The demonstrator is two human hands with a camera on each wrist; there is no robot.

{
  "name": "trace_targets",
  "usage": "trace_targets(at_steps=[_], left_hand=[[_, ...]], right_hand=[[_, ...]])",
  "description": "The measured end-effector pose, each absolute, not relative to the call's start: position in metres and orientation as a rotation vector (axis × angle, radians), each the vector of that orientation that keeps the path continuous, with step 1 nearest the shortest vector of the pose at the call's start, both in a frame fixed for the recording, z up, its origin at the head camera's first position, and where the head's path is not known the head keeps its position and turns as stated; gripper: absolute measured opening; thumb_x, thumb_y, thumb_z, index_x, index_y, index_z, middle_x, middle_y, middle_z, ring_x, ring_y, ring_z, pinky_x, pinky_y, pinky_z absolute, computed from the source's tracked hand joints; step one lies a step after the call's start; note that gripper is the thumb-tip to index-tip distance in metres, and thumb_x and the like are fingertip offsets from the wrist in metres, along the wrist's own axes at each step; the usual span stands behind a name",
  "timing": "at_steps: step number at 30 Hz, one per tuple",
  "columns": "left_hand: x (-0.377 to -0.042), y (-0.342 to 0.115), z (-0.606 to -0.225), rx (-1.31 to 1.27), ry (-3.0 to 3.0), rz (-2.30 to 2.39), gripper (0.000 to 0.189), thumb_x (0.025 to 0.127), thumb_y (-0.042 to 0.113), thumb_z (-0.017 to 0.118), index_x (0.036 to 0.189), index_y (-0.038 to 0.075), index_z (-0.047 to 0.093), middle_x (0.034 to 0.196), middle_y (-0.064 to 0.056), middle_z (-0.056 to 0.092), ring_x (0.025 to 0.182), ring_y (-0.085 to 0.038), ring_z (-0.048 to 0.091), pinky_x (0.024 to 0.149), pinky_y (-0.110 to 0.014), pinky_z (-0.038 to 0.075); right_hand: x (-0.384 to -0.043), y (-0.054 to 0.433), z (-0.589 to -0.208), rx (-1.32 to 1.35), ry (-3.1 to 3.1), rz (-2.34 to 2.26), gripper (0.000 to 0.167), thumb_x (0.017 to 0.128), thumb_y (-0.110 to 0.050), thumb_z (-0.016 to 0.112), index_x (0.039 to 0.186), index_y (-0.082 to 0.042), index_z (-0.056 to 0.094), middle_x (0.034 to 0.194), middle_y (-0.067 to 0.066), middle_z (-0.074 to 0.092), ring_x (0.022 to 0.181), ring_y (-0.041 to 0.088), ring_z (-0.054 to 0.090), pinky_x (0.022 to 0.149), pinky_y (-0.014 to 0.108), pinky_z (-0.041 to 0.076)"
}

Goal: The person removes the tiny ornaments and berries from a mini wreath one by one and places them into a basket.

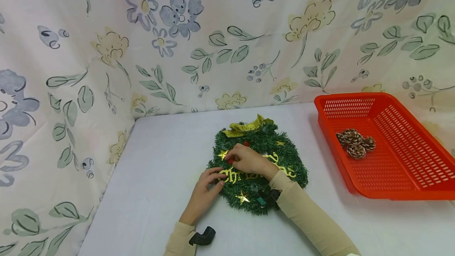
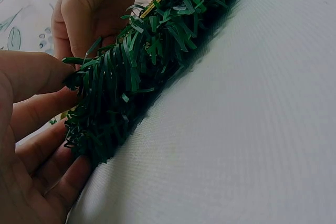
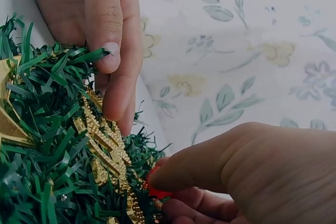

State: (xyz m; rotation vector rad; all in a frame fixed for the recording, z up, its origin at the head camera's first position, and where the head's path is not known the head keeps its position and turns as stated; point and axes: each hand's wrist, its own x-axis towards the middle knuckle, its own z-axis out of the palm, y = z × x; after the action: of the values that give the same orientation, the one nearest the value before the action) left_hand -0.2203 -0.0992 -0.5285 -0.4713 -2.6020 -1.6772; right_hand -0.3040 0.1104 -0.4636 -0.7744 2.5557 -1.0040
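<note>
A round green tinsel wreath (image 1: 261, 139) lies on the white-covered table, with a gold ribbon bow (image 1: 245, 128) at its far side. Gold lettering (image 1: 231, 176) crosses its middle, and gold stars (image 1: 242, 197) sit among the strands. My left hand (image 1: 206, 189) holds the wreath's left edge, thumb and fingers around the green strands in the left wrist view. Reaching across the lettering, my right hand (image 1: 247, 159) pinches a small red ball (image 3: 157, 182) between thumb and fingers, close to the upper-left star. Its fingertips are partly hidden in the head view.
At the right stands a red plastic basket (image 1: 401, 149) with several pine cones (image 1: 355, 141) in it. A floral curtain (image 1: 213, 78) hangs behind and to the left of the table (image 1: 160, 157). Another red ball (image 1: 246, 144) shows on the wreath just beyond my right hand.
</note>
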Motion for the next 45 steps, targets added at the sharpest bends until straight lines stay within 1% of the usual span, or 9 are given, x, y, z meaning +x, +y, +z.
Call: trace_targets(at_steps=[6, 10, 16, 20, 23, 27, 30, 39, 45], left_hand=[[-0.220, -0.099, -0.528, -0.478, -2.600, -1.689, 0.022, 0.102, 0.023, 0.064, 0.123, 0.023, 0.071, 0.149, -0.002, 0.052, 0.140, -0.027, 0.046, 0.101, -0.033, 0.046], [-0.220, -0.099, -0.529, -0.474, -2.602, -1.683, 0.022, 0.102, 0.024, 0.064, 0.123, 0.024, 0.071, 0.149, -0.002, 0.052, 0.140, -0.026, 0.046, 0.102, -0.032, 0.046], [-0.220, -0.098, -0.530, -0.458, -2.604, -1.684, 0.021, 0.101, 0.023, 0.064, 0.121, 0.025, 0.071, 0.148, 0.000, 0.053, 0.139, -0.026, 0.047, 0.101, -0.032, 0.046], [-0.220, -0.098, -0.531, -0.461, -2.607, -1.680, 0.021, 0.102, 0.024, 0.064, 0.121, 0.025, 0.071, 0.148, 0.000, 0.053, 0.139, -0.025, 0.047, 0.102, -0.032, 0.046], [-0.220, -0.098, -0.531, -0.463, -2.605, -1.683, 0.021, 0.102, 0.024, 0.064, 0.121, 0.025, 0.071, 0.148, -0.001, 0.053, 0.138, -0.025, 0.047, 0.101, -0.032, 0.046], [-0.220, -0.098, -0.531, -0.466, -2.603, -1.686, 0.021, 0.102, 0.024, 0.064, 0.121, 0.025, 0.071, 0.148, -0.001, 0.053, 0.137, -0.025, 0.048, 0.100, -0.033, 0.046], [-0.220, -0.097, -0.531, -0.474, -2.600, -1.686, 0.021, 0.102, 0.024, 0.064, 0.121, 0.024, 0.071, 0.148, -0.002, 0.053, 0.137, -0.026, 0.048, 0.101, -0.033, 0.046], [-0.219, -0.097, -0.530, -0.486, -2.598, -1.681, 0.022, 0.102, 0.022, 0.064, 0.122, 0.021, 0.071, 0.148, -0.003, 0.053, 0.136, -0.028, 0.048, 0.101, -0.033, 0.046], [-0.221, -0.099, -0.530, -0.477, -2.599, -1.668, 0.022, 0.102, 0.023, 0.064, 0.123, 0.023, 0.071, 0.148, -0.001, 0.053, 0.135, -0.026, 0.049, 0.102, -0.034, 0.046]], right_hand=[[-0.299, 0.110, -0.460, -0.834, 2.554, -0.943, 0.021, 0.099, -0.004, 0.060, 0.116, -0.009, 0.071, 0.119, 0.007, 0.054, 0.086, 0.017, 0.051, 0.074, 0.032, 0.045], [-0.298, 0.111, -0.459, -0.867, 2.566, -0.934, 0.018, 0.099, -0.003, 0.059, 0.110, -0.011, 0.071, 0.113, 0.006, 0.060, 0.086, 0.016, 0.053, 0.076, 0.034, 0.048], [-0.302, 0.114, -0.460, -0.895, 2.543, -0.979, 0.020, 0.101, -0.009, 0.061, 0.119, -0.010, 0.069, 0.114, 0.006, 0.065, 0.078, 0.011, 0.056, 0.071, 0.028, 0.049], [-0.304, 0.118, -0.459, -0.860, 2.494, -1.080, 0.022, 0.101, -0.011, 0.061, 0.123, -0.010, 0.067, 0.108, 0.006, 0.066, 0.071, 0.012, 0.056, 0.064, 0.026, 0.047], [-0.304, 0.121, -0.457, -0.837, 2.456, -1.153, 0.025, 0.101, -0.010, 0.061, 0.125, -0.008, 0.065, 0.107, 0.006, 0.067, 0.075, 0.012, 0.057, 0.063, 0.025, 0.047], [-0.305, 0.125, -0.453, -0.819, 2.444, -1.215, 0.024, 0.101, -0.010, 0.059, 0.125, -0.009, 0.064, 0.116, 0.008, 0.065, 0.087, 0.014, 0.060, 0.070, 0.028, 0.049], [-0.305, 0.129, -0.450, -0.800, 2.446, -1.253, 0.023, 0.102, -0.011, 0.059, 0.124, -0.010, 0.066, 0.120, 0.009, 0.063, 0.089, 0.016, 0.059, 0.071, 0.030, 0.049], [-0.307, 0.137, -0.440, -0.722, 2.424, -1.323, 0.027, 0.103, -0.014, 0.058, 0.128, -0.008, 0.067, 0.108, 0.011, 0.068, 0.065, 0.017, 0.051, 0.057, 0.030, 0.045], [-0.310, 0.138, -0.437, -0.712, 2.430, -1.355, 0.028, 0.103, -0.015, 0.058, 0.129, -0.009, 0.067, 0.109, 0.011, 0.070, 0.074, 0.019, 0.057, 0.065, 0.032, 0.048]])
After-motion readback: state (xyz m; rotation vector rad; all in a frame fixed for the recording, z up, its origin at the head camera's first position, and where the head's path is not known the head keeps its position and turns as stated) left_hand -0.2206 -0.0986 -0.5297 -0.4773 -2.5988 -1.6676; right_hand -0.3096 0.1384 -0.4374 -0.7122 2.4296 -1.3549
